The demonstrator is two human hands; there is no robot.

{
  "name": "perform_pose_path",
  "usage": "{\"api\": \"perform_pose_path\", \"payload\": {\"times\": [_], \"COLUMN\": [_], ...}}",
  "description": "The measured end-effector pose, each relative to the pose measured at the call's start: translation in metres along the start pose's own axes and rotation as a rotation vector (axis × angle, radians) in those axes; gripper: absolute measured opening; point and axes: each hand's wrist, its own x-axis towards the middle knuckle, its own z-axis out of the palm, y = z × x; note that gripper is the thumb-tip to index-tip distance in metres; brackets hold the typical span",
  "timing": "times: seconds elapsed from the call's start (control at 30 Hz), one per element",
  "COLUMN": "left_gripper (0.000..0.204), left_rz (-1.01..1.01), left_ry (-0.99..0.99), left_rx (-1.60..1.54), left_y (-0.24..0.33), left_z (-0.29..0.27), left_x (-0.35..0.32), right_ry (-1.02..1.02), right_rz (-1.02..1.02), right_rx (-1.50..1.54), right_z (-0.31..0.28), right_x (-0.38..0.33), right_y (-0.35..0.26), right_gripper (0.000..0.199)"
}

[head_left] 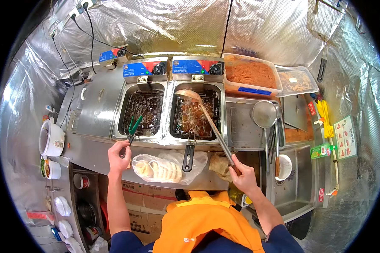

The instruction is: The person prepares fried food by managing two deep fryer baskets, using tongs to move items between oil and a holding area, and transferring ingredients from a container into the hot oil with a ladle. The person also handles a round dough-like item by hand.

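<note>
My left hand is closed on a black-handled tool with two green prongs, which reach over the left deep fryer. A long ladle is gripped near its brown handle end by my right hand. Its pinkish-orange bowl is above the far left part of the right fryer. Dark oil bubbles around wire baskets in both fryers; what lies under the bubbles is hard to make out. A black basket handle sticks out over the right fryer's front edge, between my hands.
A clear bag of pale round dough pieces lies on the counter edge, beside a brown cloth. Behind right is a tub of orange-red paste. A strainer rests right of a metal tray, near the sink.
</note>
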Motion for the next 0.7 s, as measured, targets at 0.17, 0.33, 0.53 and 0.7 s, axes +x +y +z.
{"api": "perform_pose_path", "payload": {"times": [0.17, 0.33, 0.53, 0.7], "left_gripper": [0.011, 0.011, 0.012, 0.011], "left_rz": [-0.003, -0.019, -0.019, -0.006], "left_ry": [0.012, 0.054, 0.049, 0.06], "left_rx": [-0.001, -0.025, -0.014, -0.019], "left_y": [-0.001, -0.003, 0.001, 0.002], "left_z": [0.003, 0.006, 0.004, 0.005], "left_x": [-0.003, -0.005, -0.005, -0.006], "right_ry": [-0.056, -0.17, -0.127, -0.143], "right_rz": [0.234, 0.806, 0.852, 0.838], "right_rx": [0.304, 1.037, 1.067, 1.079], "right_z": [-0.003, -0.022, -0.008, -0.011], "right_x": [-0.009, 0.009, 0.004, 0.007], "right_y": [-0.011, -0.04, -0.036, -0.029], "right_gripper": [0.056, 0.051, 0.051, 0.05]}}
